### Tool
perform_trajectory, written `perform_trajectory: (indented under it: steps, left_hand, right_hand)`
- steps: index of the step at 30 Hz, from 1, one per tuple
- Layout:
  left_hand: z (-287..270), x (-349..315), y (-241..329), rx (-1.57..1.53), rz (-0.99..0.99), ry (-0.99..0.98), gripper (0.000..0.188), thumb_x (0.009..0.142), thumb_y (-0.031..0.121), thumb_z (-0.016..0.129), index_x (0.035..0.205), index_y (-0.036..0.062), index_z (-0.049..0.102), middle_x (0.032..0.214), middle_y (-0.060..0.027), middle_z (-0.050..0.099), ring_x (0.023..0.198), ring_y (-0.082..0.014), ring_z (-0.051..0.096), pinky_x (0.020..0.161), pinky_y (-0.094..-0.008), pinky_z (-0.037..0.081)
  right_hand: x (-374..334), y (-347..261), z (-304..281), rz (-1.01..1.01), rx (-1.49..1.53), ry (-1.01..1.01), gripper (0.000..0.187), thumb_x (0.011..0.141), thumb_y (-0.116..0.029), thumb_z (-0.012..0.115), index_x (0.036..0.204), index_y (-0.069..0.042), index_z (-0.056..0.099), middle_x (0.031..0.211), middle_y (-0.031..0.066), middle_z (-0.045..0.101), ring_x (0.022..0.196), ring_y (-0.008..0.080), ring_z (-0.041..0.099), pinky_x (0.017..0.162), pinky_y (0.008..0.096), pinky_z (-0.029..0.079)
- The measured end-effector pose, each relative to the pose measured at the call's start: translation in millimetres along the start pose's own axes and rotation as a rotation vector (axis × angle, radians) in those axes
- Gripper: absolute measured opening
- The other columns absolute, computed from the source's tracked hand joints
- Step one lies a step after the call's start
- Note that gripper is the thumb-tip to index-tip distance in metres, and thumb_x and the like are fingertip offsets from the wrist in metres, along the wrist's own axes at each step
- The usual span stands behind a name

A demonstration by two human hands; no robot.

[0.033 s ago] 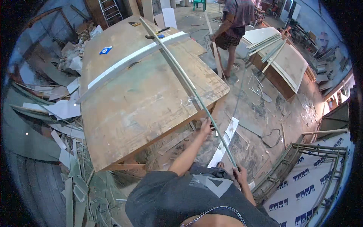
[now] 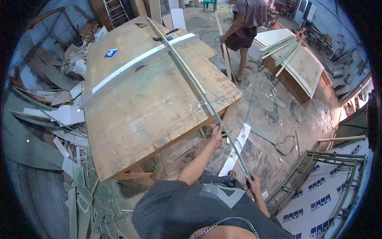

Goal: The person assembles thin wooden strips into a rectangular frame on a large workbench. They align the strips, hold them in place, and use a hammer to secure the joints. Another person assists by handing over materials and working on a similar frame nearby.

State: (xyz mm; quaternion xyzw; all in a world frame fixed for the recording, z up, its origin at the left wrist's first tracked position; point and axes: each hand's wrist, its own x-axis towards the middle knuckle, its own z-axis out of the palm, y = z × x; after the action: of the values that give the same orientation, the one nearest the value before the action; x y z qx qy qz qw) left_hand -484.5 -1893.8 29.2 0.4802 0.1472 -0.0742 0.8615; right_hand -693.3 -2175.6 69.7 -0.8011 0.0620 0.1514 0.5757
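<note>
The long thin strip (image 2: 199,89) lies diagonally across the wooden table (image 2: 143,107), its near end running off the table's front corner toward the person. The left hand (image 2: 217,131) closes around the strip just past that corner. The right hand (image 2: 252,184) grips the strip's near end, fingers curled shut. A white board (image 2: 135,65) lies across the table, under the strip.
</note>
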Motion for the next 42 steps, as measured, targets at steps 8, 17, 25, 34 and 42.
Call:
perform_trajectory:
  steps: [8,17,25,34,42]
  left_hand:
    - [15,16,-16,0.216,0.275,0.172,0.035,0.093,0.042,0.050,0.092,0.0067,0.050,0.076,-0.0004,0.049,0.067,-0.0105,0.050,0.062,-0.0271,0.043]
    - [9,51,40,0.112,0.143,0.147,0.038,0.096,0.035,0.046,0.080,0.0004,0.054,0.066,-0.0048,0.055,0.058,-0.0154,0.054,0.057,-0.0323,0.045]
    - [5,114,103,0.294,0.160,0.226,0.040,0.096,0.034,0.046,0.089,-0.0020,0.060,0.074,-0.0097,0.063,0.063,-0.0193,0.064,0.052,-0.0348,0.051]
    - [53,170,102,0.241,0.118,0.137,0.040,0.096,0.040,0.045,0.093,0.0031,0.061,0.075,-0.0046,0.064,0.057,-0.0128,0.059,0.050,-0.0249,0.048]
    - [74,270,106,0.164,0.080,0.190,0.038,0.097,0.035,0.043,0.090,0.0032,0.062,0.079,-0.0062,0.065,0.057,-0.0124,0.058,0.045,-0.0238,0.044]
  right_hand:
    - [-15,-48,-16,0.328,0.413,-0.216,0.029,0.088,-0.020,0.060,0.112,-0.004,0.061,0.058,-0.0013,0.046,0.045,0.0083,0.043,0.040,0.0238,0.034]
    - [27,-84,5,0.264,0.313,-0.162,0.031,0.087,-0.020,0.062,0.111,-0.001,0.056,0.057,-0.0019,0.041,0.045,0.0093,0.038,0.042,0.0268,0.034]
    - [89,-138,24,0.127,0.337,-0.132,0.035,0.083,-0.017,0.068,0.110,0.001,0.056,0.059,-0.0029,0.043,0.044,0.0080,0.038,0.040,0.0256,0.034]
    - [153,-124,-27,0.135,0.381,-0.095,0.039,0.082,-0.019,0.068,0.116,-0.001,0.060,0.065,-0.0017,0.052,0.054,0.0071,0.047,0.051,0.0217,0.037]
    - [270,-130,-84,0.042,0.349,-0.177,0.038,0.080,-0.021,0.070,0.107,0.004,0.062,0.057,0.0011,0.054,0.047,0.0085,0.049,0.043,0.0244,0.037]
